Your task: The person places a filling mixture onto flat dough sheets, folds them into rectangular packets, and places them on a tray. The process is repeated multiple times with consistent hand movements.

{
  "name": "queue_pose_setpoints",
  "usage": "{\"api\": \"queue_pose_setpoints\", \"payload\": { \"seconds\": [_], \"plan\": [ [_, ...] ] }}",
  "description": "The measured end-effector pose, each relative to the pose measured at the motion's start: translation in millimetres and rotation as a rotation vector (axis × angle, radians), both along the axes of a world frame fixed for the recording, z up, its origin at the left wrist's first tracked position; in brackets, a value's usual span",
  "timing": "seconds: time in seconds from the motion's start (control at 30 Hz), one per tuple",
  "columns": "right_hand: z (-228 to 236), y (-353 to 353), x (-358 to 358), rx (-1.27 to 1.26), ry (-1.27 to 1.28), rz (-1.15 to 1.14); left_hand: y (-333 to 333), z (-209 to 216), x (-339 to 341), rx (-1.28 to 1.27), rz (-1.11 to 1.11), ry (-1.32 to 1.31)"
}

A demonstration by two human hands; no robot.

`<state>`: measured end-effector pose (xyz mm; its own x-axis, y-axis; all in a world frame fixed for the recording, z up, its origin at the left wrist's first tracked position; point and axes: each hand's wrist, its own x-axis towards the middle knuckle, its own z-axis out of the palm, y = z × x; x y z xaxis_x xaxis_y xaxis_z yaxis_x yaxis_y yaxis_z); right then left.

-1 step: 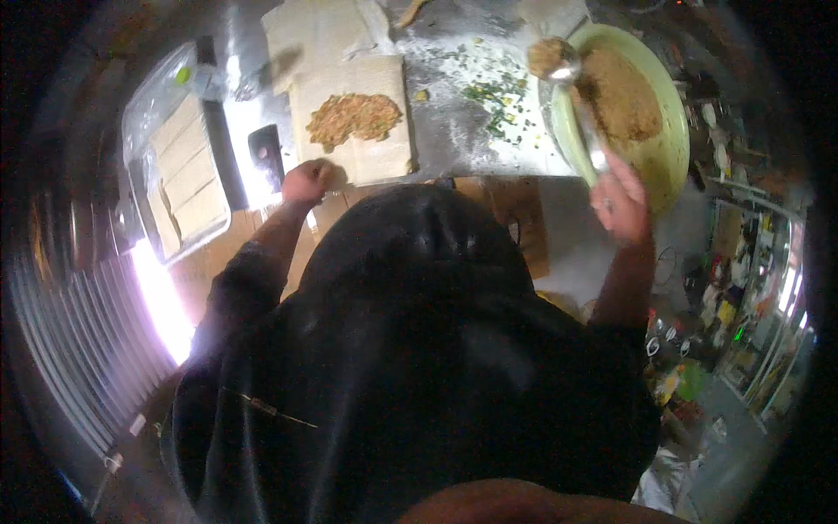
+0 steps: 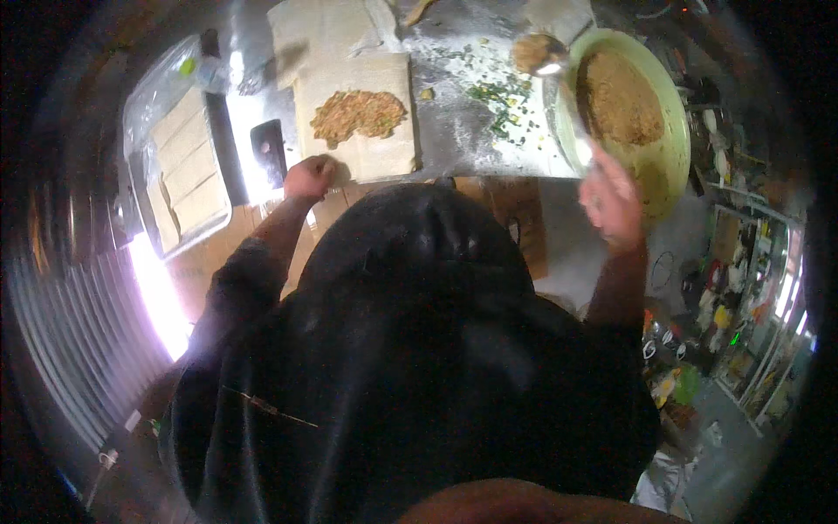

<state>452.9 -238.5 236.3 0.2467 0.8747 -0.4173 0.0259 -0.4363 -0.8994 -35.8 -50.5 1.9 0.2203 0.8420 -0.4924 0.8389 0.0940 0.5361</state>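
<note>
My right hand (image 2: 611, 199) is closed around the handle of a metal ladle (image 2: 552, 68) heaped with brown filling (image 2: 532, 52). The ladle hangs over the left rim of a large pale green bowl (image 2: 668, 183), which holds more brown filling (image 2: 621, 96). My left hand (image 2: 310, 178) is curled at the table edge, by the near left corner of a pale dough sheet (image 2: 384, 162). Whether anything is in its fingers is hidden. Orange-brown filling (image 2: 358, 118) with green bits lies spread in a patch on the sheet.
Chopped greens (image 2: 502, 105) lie scattered on the floured metal table (image 2: 445, 148). A dark phone (image 2: 268, 150) sits left of the dough. Farther left, a tray (image 2: 221, 214) under clear plastic holds cut dough pieces (image 2: 185, 148). More dough (image 2: 314, 35) and a wooden tool (image 2: 419, 10) are at the back.
The loaded ladle and my right hand have shifted a little left, away from the bowl. My left hand stays by the dough's corner.
</note>
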Motion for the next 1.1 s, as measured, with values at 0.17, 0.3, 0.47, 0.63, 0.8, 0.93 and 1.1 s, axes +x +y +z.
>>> {"api": "queue_pose_setpoints", "payload": {
  "seconds": [0.17, 0.3, 0.47, 0.63, 0.8, 0.93, 1.1],
  "plan": [
    [-58.9, 44.9, -104.4, 0.239, -0.331, 0.182, 1.8, -7.7, -7.9, 0.189, -0.122, -0.011],
    [-115.2, 70.0, -160.7, 0.382, -0.650, 0.401, 4.1, -6.4, -15.1, 0.023, -0.115, -0.194],
    [-137.6, 73.1, -189.7, 0.291, -0.723, 0.377, 6.9, -4.4, -20.1, 0.034, -0.201, -0.197],
    [-115.2, 70.6, -191.0, 0.075, -0.297, 0.202, 8.7, -8.3, -22.4, -0.030, -0.210, -0.188],
    [-130.8, 105.4, -224.7, -0.317, -0.096, 0.321, 12.6, -13.9, -24.7, 0.076, -0.286, -0.234],
    [-157.2, 131.5, -258.9, 0.328, -0.568, 0.502, 16.7, -15.4, -25.9, -0.036, -0.320, -0.222],
    [-123.7, 98.1, -221.1, -0.091, -0.550, 0.374, 14.3, -17.1, -28.1, 0.019, -0.304, -0.265]
  ]
}}
